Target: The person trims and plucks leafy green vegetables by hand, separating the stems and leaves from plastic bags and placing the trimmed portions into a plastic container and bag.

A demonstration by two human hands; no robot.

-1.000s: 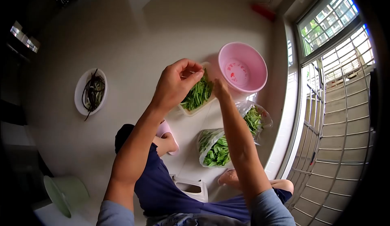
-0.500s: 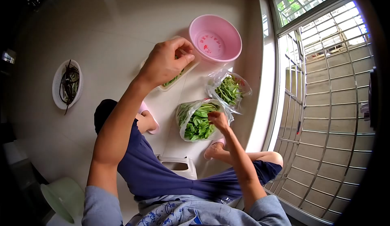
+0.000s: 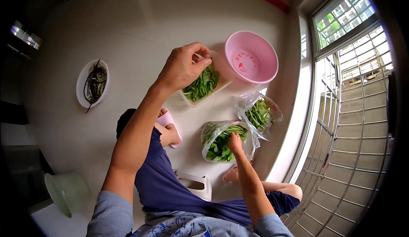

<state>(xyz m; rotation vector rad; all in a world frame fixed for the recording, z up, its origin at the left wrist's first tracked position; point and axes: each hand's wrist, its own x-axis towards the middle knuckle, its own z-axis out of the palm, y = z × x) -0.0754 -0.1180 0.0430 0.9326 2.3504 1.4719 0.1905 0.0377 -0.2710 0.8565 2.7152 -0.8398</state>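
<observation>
My left hand (image 3: 184,66) is raised above the near-left part of a pale rectangular tray (image 3: 223,83) of cut green vegetables (image 3: 203,85). Its thumb and fingers are curled together; whatever may be between them is too small to make out. Lower right, my right hand (image 3: 234,143) reaches into a clear plastic bag of leafy greens (image 3: 220,147), fingers curled against the stems and partly hidden. A second clear bag (image 3: 259,112) with green stems lies just beyond it, near the wall.
A pink basin (image 3: 251,58) stands beyond the tray at its right. At far left lies a white oval basket (image 3: 93,86) with dark strands. A green basin (image 3: 66,194) is at lower left, a white stool (image 3: 204,189) between my legs. A barred window lines the right.
My right hand has moved from beside the tray down to the bag of leafy greens and into its stems. My left hand stays above the tray. The view has shifted.
</observation>
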